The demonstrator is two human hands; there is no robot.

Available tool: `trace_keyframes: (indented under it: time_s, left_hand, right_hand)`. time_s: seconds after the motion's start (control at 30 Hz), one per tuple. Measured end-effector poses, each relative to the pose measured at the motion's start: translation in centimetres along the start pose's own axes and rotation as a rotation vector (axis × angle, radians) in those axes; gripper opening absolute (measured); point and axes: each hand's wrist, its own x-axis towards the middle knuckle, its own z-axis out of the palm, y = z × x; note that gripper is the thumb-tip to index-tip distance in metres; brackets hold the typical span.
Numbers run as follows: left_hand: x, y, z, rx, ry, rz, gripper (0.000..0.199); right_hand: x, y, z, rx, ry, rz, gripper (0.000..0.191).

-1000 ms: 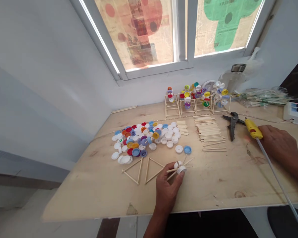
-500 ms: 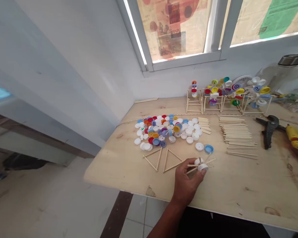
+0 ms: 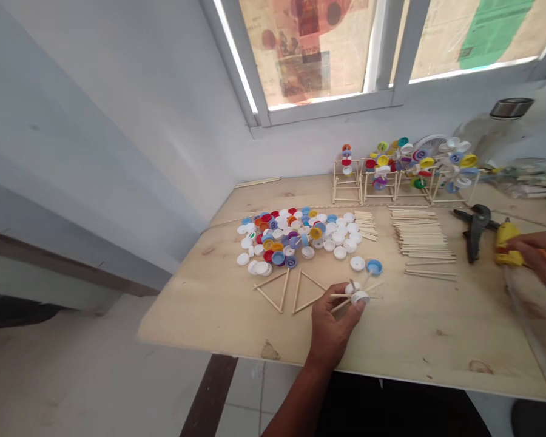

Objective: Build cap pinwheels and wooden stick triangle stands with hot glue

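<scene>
My left hand (image 3: pixel 330 328) is closed around a small assembly of sticks with white bottle caps (image 3: pixel 360 297) on them, held low above the table. The sticks point outward in several directions. At the right edge, my right hand (image 3: pixel 539 258) has its fingers closed on the yellow glue gun (image 3: pixel 508 243); part of that hand lies outside the view. A blue cap (image 3: pixel 374 267) and a white cap (image 3: pixel 357 263) lie just beyond the left hand. Two stick triangles (image 3: pixel 273 291) lie flat to its left, one partly behind the fingers.
Many coloured caps (image 3: pixel 295 233) are spread over the wooden table (image 3: pixel 200 315). Rows of sticks (image 3: pixel 421 233) lie right of them, near a black plier-like tool (image 3: pixel 474 230). Along the wall stand stick frames with cap wheels (image 3: pixel 380 176) and a clear bottle (image 3: pixel 486 136).
My right hand has come into clearer view at the right, with its fingers on the glue gun. The left hand still holds the stick-and-cap assembly; the whole view has shifted slightly.
</scene>
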Motion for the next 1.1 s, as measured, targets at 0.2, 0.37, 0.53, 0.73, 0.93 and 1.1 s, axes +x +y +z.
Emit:
trace_keyframes:
  time_s: [0.2,0.37,0.53,0.73,0.93,1.1]
  left_hand:
    - [0.3,-0.6,-0.7,0.003,-0.015,-0.029,0.029]
    - [0.4,-0.5,-1.0,0.006,-0.016,-0.025,0.031]
    - [0.4,-0.4,-0.9,0.004,-0.005,-0.043,0.031]
    - [0.6,-0.6,-1.0,0.016,-0.021,-0.024,0.032]
    - [0.5,-0.5,-1.0,0.046,-0.030,-0.011,0.031]
    - [0.4,-0.3,-0.9,0.008,-0.003,-0.039,0.031]
  right_hand:
    - [1.6,-11.0,0.4,0.167,-0.134,-0.307,0.043]
    - [1.6,-11.1,3.3,0.120,-0.216,-0.432,0.022]
    - [2.1,-10.6,3.2,-0.025,-0.200,-0.482,0.025]
    - [2.4,-10.6,3.9,-0.062,-0.205,-0.524,0.024]
    - [2.4,-10.3,4.1,-0.096,-0.190,-0.581,0.020]
    - [2.5,-10.7,2.9,-0.069,-0.153,-0.544,0.020]
